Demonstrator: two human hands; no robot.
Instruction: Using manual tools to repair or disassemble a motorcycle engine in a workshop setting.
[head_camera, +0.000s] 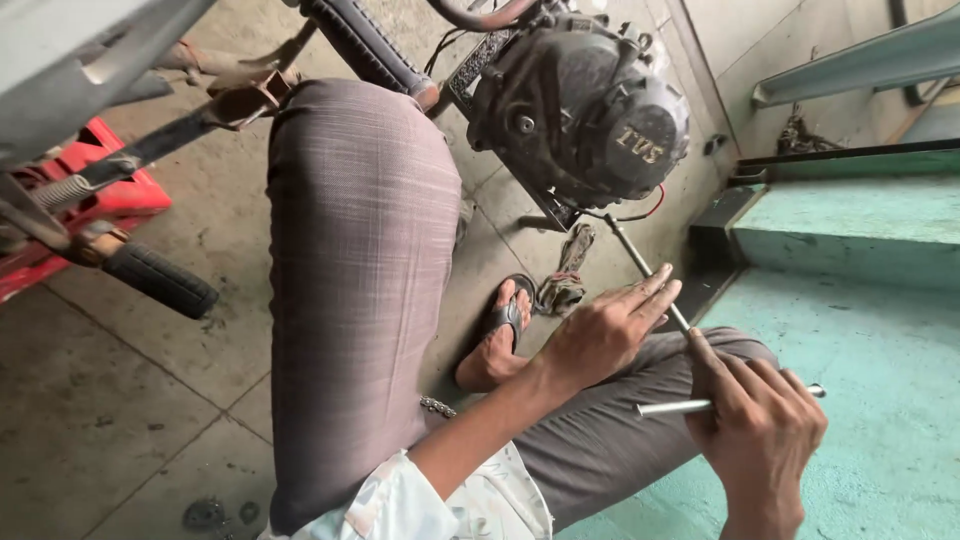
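A long metal T-handle wrench (640, 262) runs from my hands up to the underside of a black motorcycle engine (580, 105). My right hand (757, 425) is closed around the wrench's crossbar (670, 407) near the lower right. My left hand (605, 330) rests with its fingers stretched out along the wrench shaft, just above the crossbar. My legs in grey trousers (360, 270) fill the middle of the view, with one sandalled foot (497, 340) on the floor.
A dirty rag (567, 270) lies under the engine. A footpeg with black rubber (160, 280) and red bodywork (100, 195) stand at the left. A green step (860, 300) rises at the right. The concrete floor (130, 400) is stained.
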